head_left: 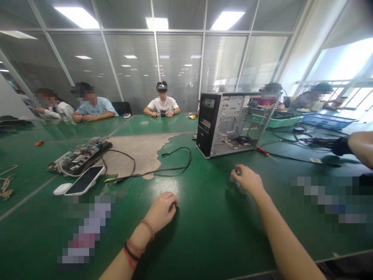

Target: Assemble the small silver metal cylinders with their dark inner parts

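My left hand (pixel 163 211) rests on the green table (pixel 201 241) with its fingers curled together; whether anything is under them is hidden. On the right, my right hand (pixel 247 179) has its fingers around a small clear object (pixel 234 177), which looks like a transparent container with a dark top, standing on the table. Beyond that hand stands an open computer case (pixel 206 124) with a black front and its side panel off, cables showing inside. A black cable (pixel 175 170) curves across the table between my left hand and the case.
A circuit board assembly (pixel 78 157), a white phone (pixel 85 181) and a white mouse (pixel 63 189) lie at left. Right of the case are a red screwdriver (pixel 263 151), cables, a green basket (pixel 282 122) and a blue basket (pixel 328 120). Several people sit around; an arm reaches in at right.
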`<state>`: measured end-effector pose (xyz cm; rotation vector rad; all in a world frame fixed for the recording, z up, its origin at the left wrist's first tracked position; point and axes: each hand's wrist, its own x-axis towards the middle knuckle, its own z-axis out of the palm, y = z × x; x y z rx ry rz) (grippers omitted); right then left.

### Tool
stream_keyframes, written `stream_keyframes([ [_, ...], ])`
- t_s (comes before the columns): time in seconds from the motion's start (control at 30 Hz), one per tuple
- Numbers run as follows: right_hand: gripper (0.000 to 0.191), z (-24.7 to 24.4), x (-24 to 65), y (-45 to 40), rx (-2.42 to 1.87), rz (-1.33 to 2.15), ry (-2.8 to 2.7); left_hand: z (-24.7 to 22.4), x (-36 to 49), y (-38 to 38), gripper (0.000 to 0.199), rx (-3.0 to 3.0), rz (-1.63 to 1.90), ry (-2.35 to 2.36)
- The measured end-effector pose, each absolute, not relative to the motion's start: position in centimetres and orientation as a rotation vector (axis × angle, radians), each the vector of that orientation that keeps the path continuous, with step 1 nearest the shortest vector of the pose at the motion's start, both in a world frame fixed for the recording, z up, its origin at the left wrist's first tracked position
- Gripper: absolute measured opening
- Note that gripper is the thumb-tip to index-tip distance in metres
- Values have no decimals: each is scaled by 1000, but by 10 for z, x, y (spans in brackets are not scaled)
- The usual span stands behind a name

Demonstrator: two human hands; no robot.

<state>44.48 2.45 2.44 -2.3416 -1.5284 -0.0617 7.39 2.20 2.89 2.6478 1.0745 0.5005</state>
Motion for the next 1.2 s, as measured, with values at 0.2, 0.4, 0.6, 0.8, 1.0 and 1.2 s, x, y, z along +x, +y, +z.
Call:
stream_keyframes([
  [0.2,29,24,432,25,-2402,-99,-1578,31,73,20,18,2636,491,1082],
  [0.4,26,20,431,26,-2330,-206,-1642,31,72,19,17,2621,498,1079],
  [0.6,35,35,402,26,-1750,-335,-1720,31,72,17,18,2610,520,1078],
  [0.8,39,24,328,9,-1268,80,-1919,30,71,19,18,2605,525,1107],
  [1.0,36,0,278,-10,-1097,350,-2074,30,69,20,21,2596,555,1127],
  [1.2,35,-1,269,-14,-1076,455,-2054,26,70,19,21,2576,549,1117],
])
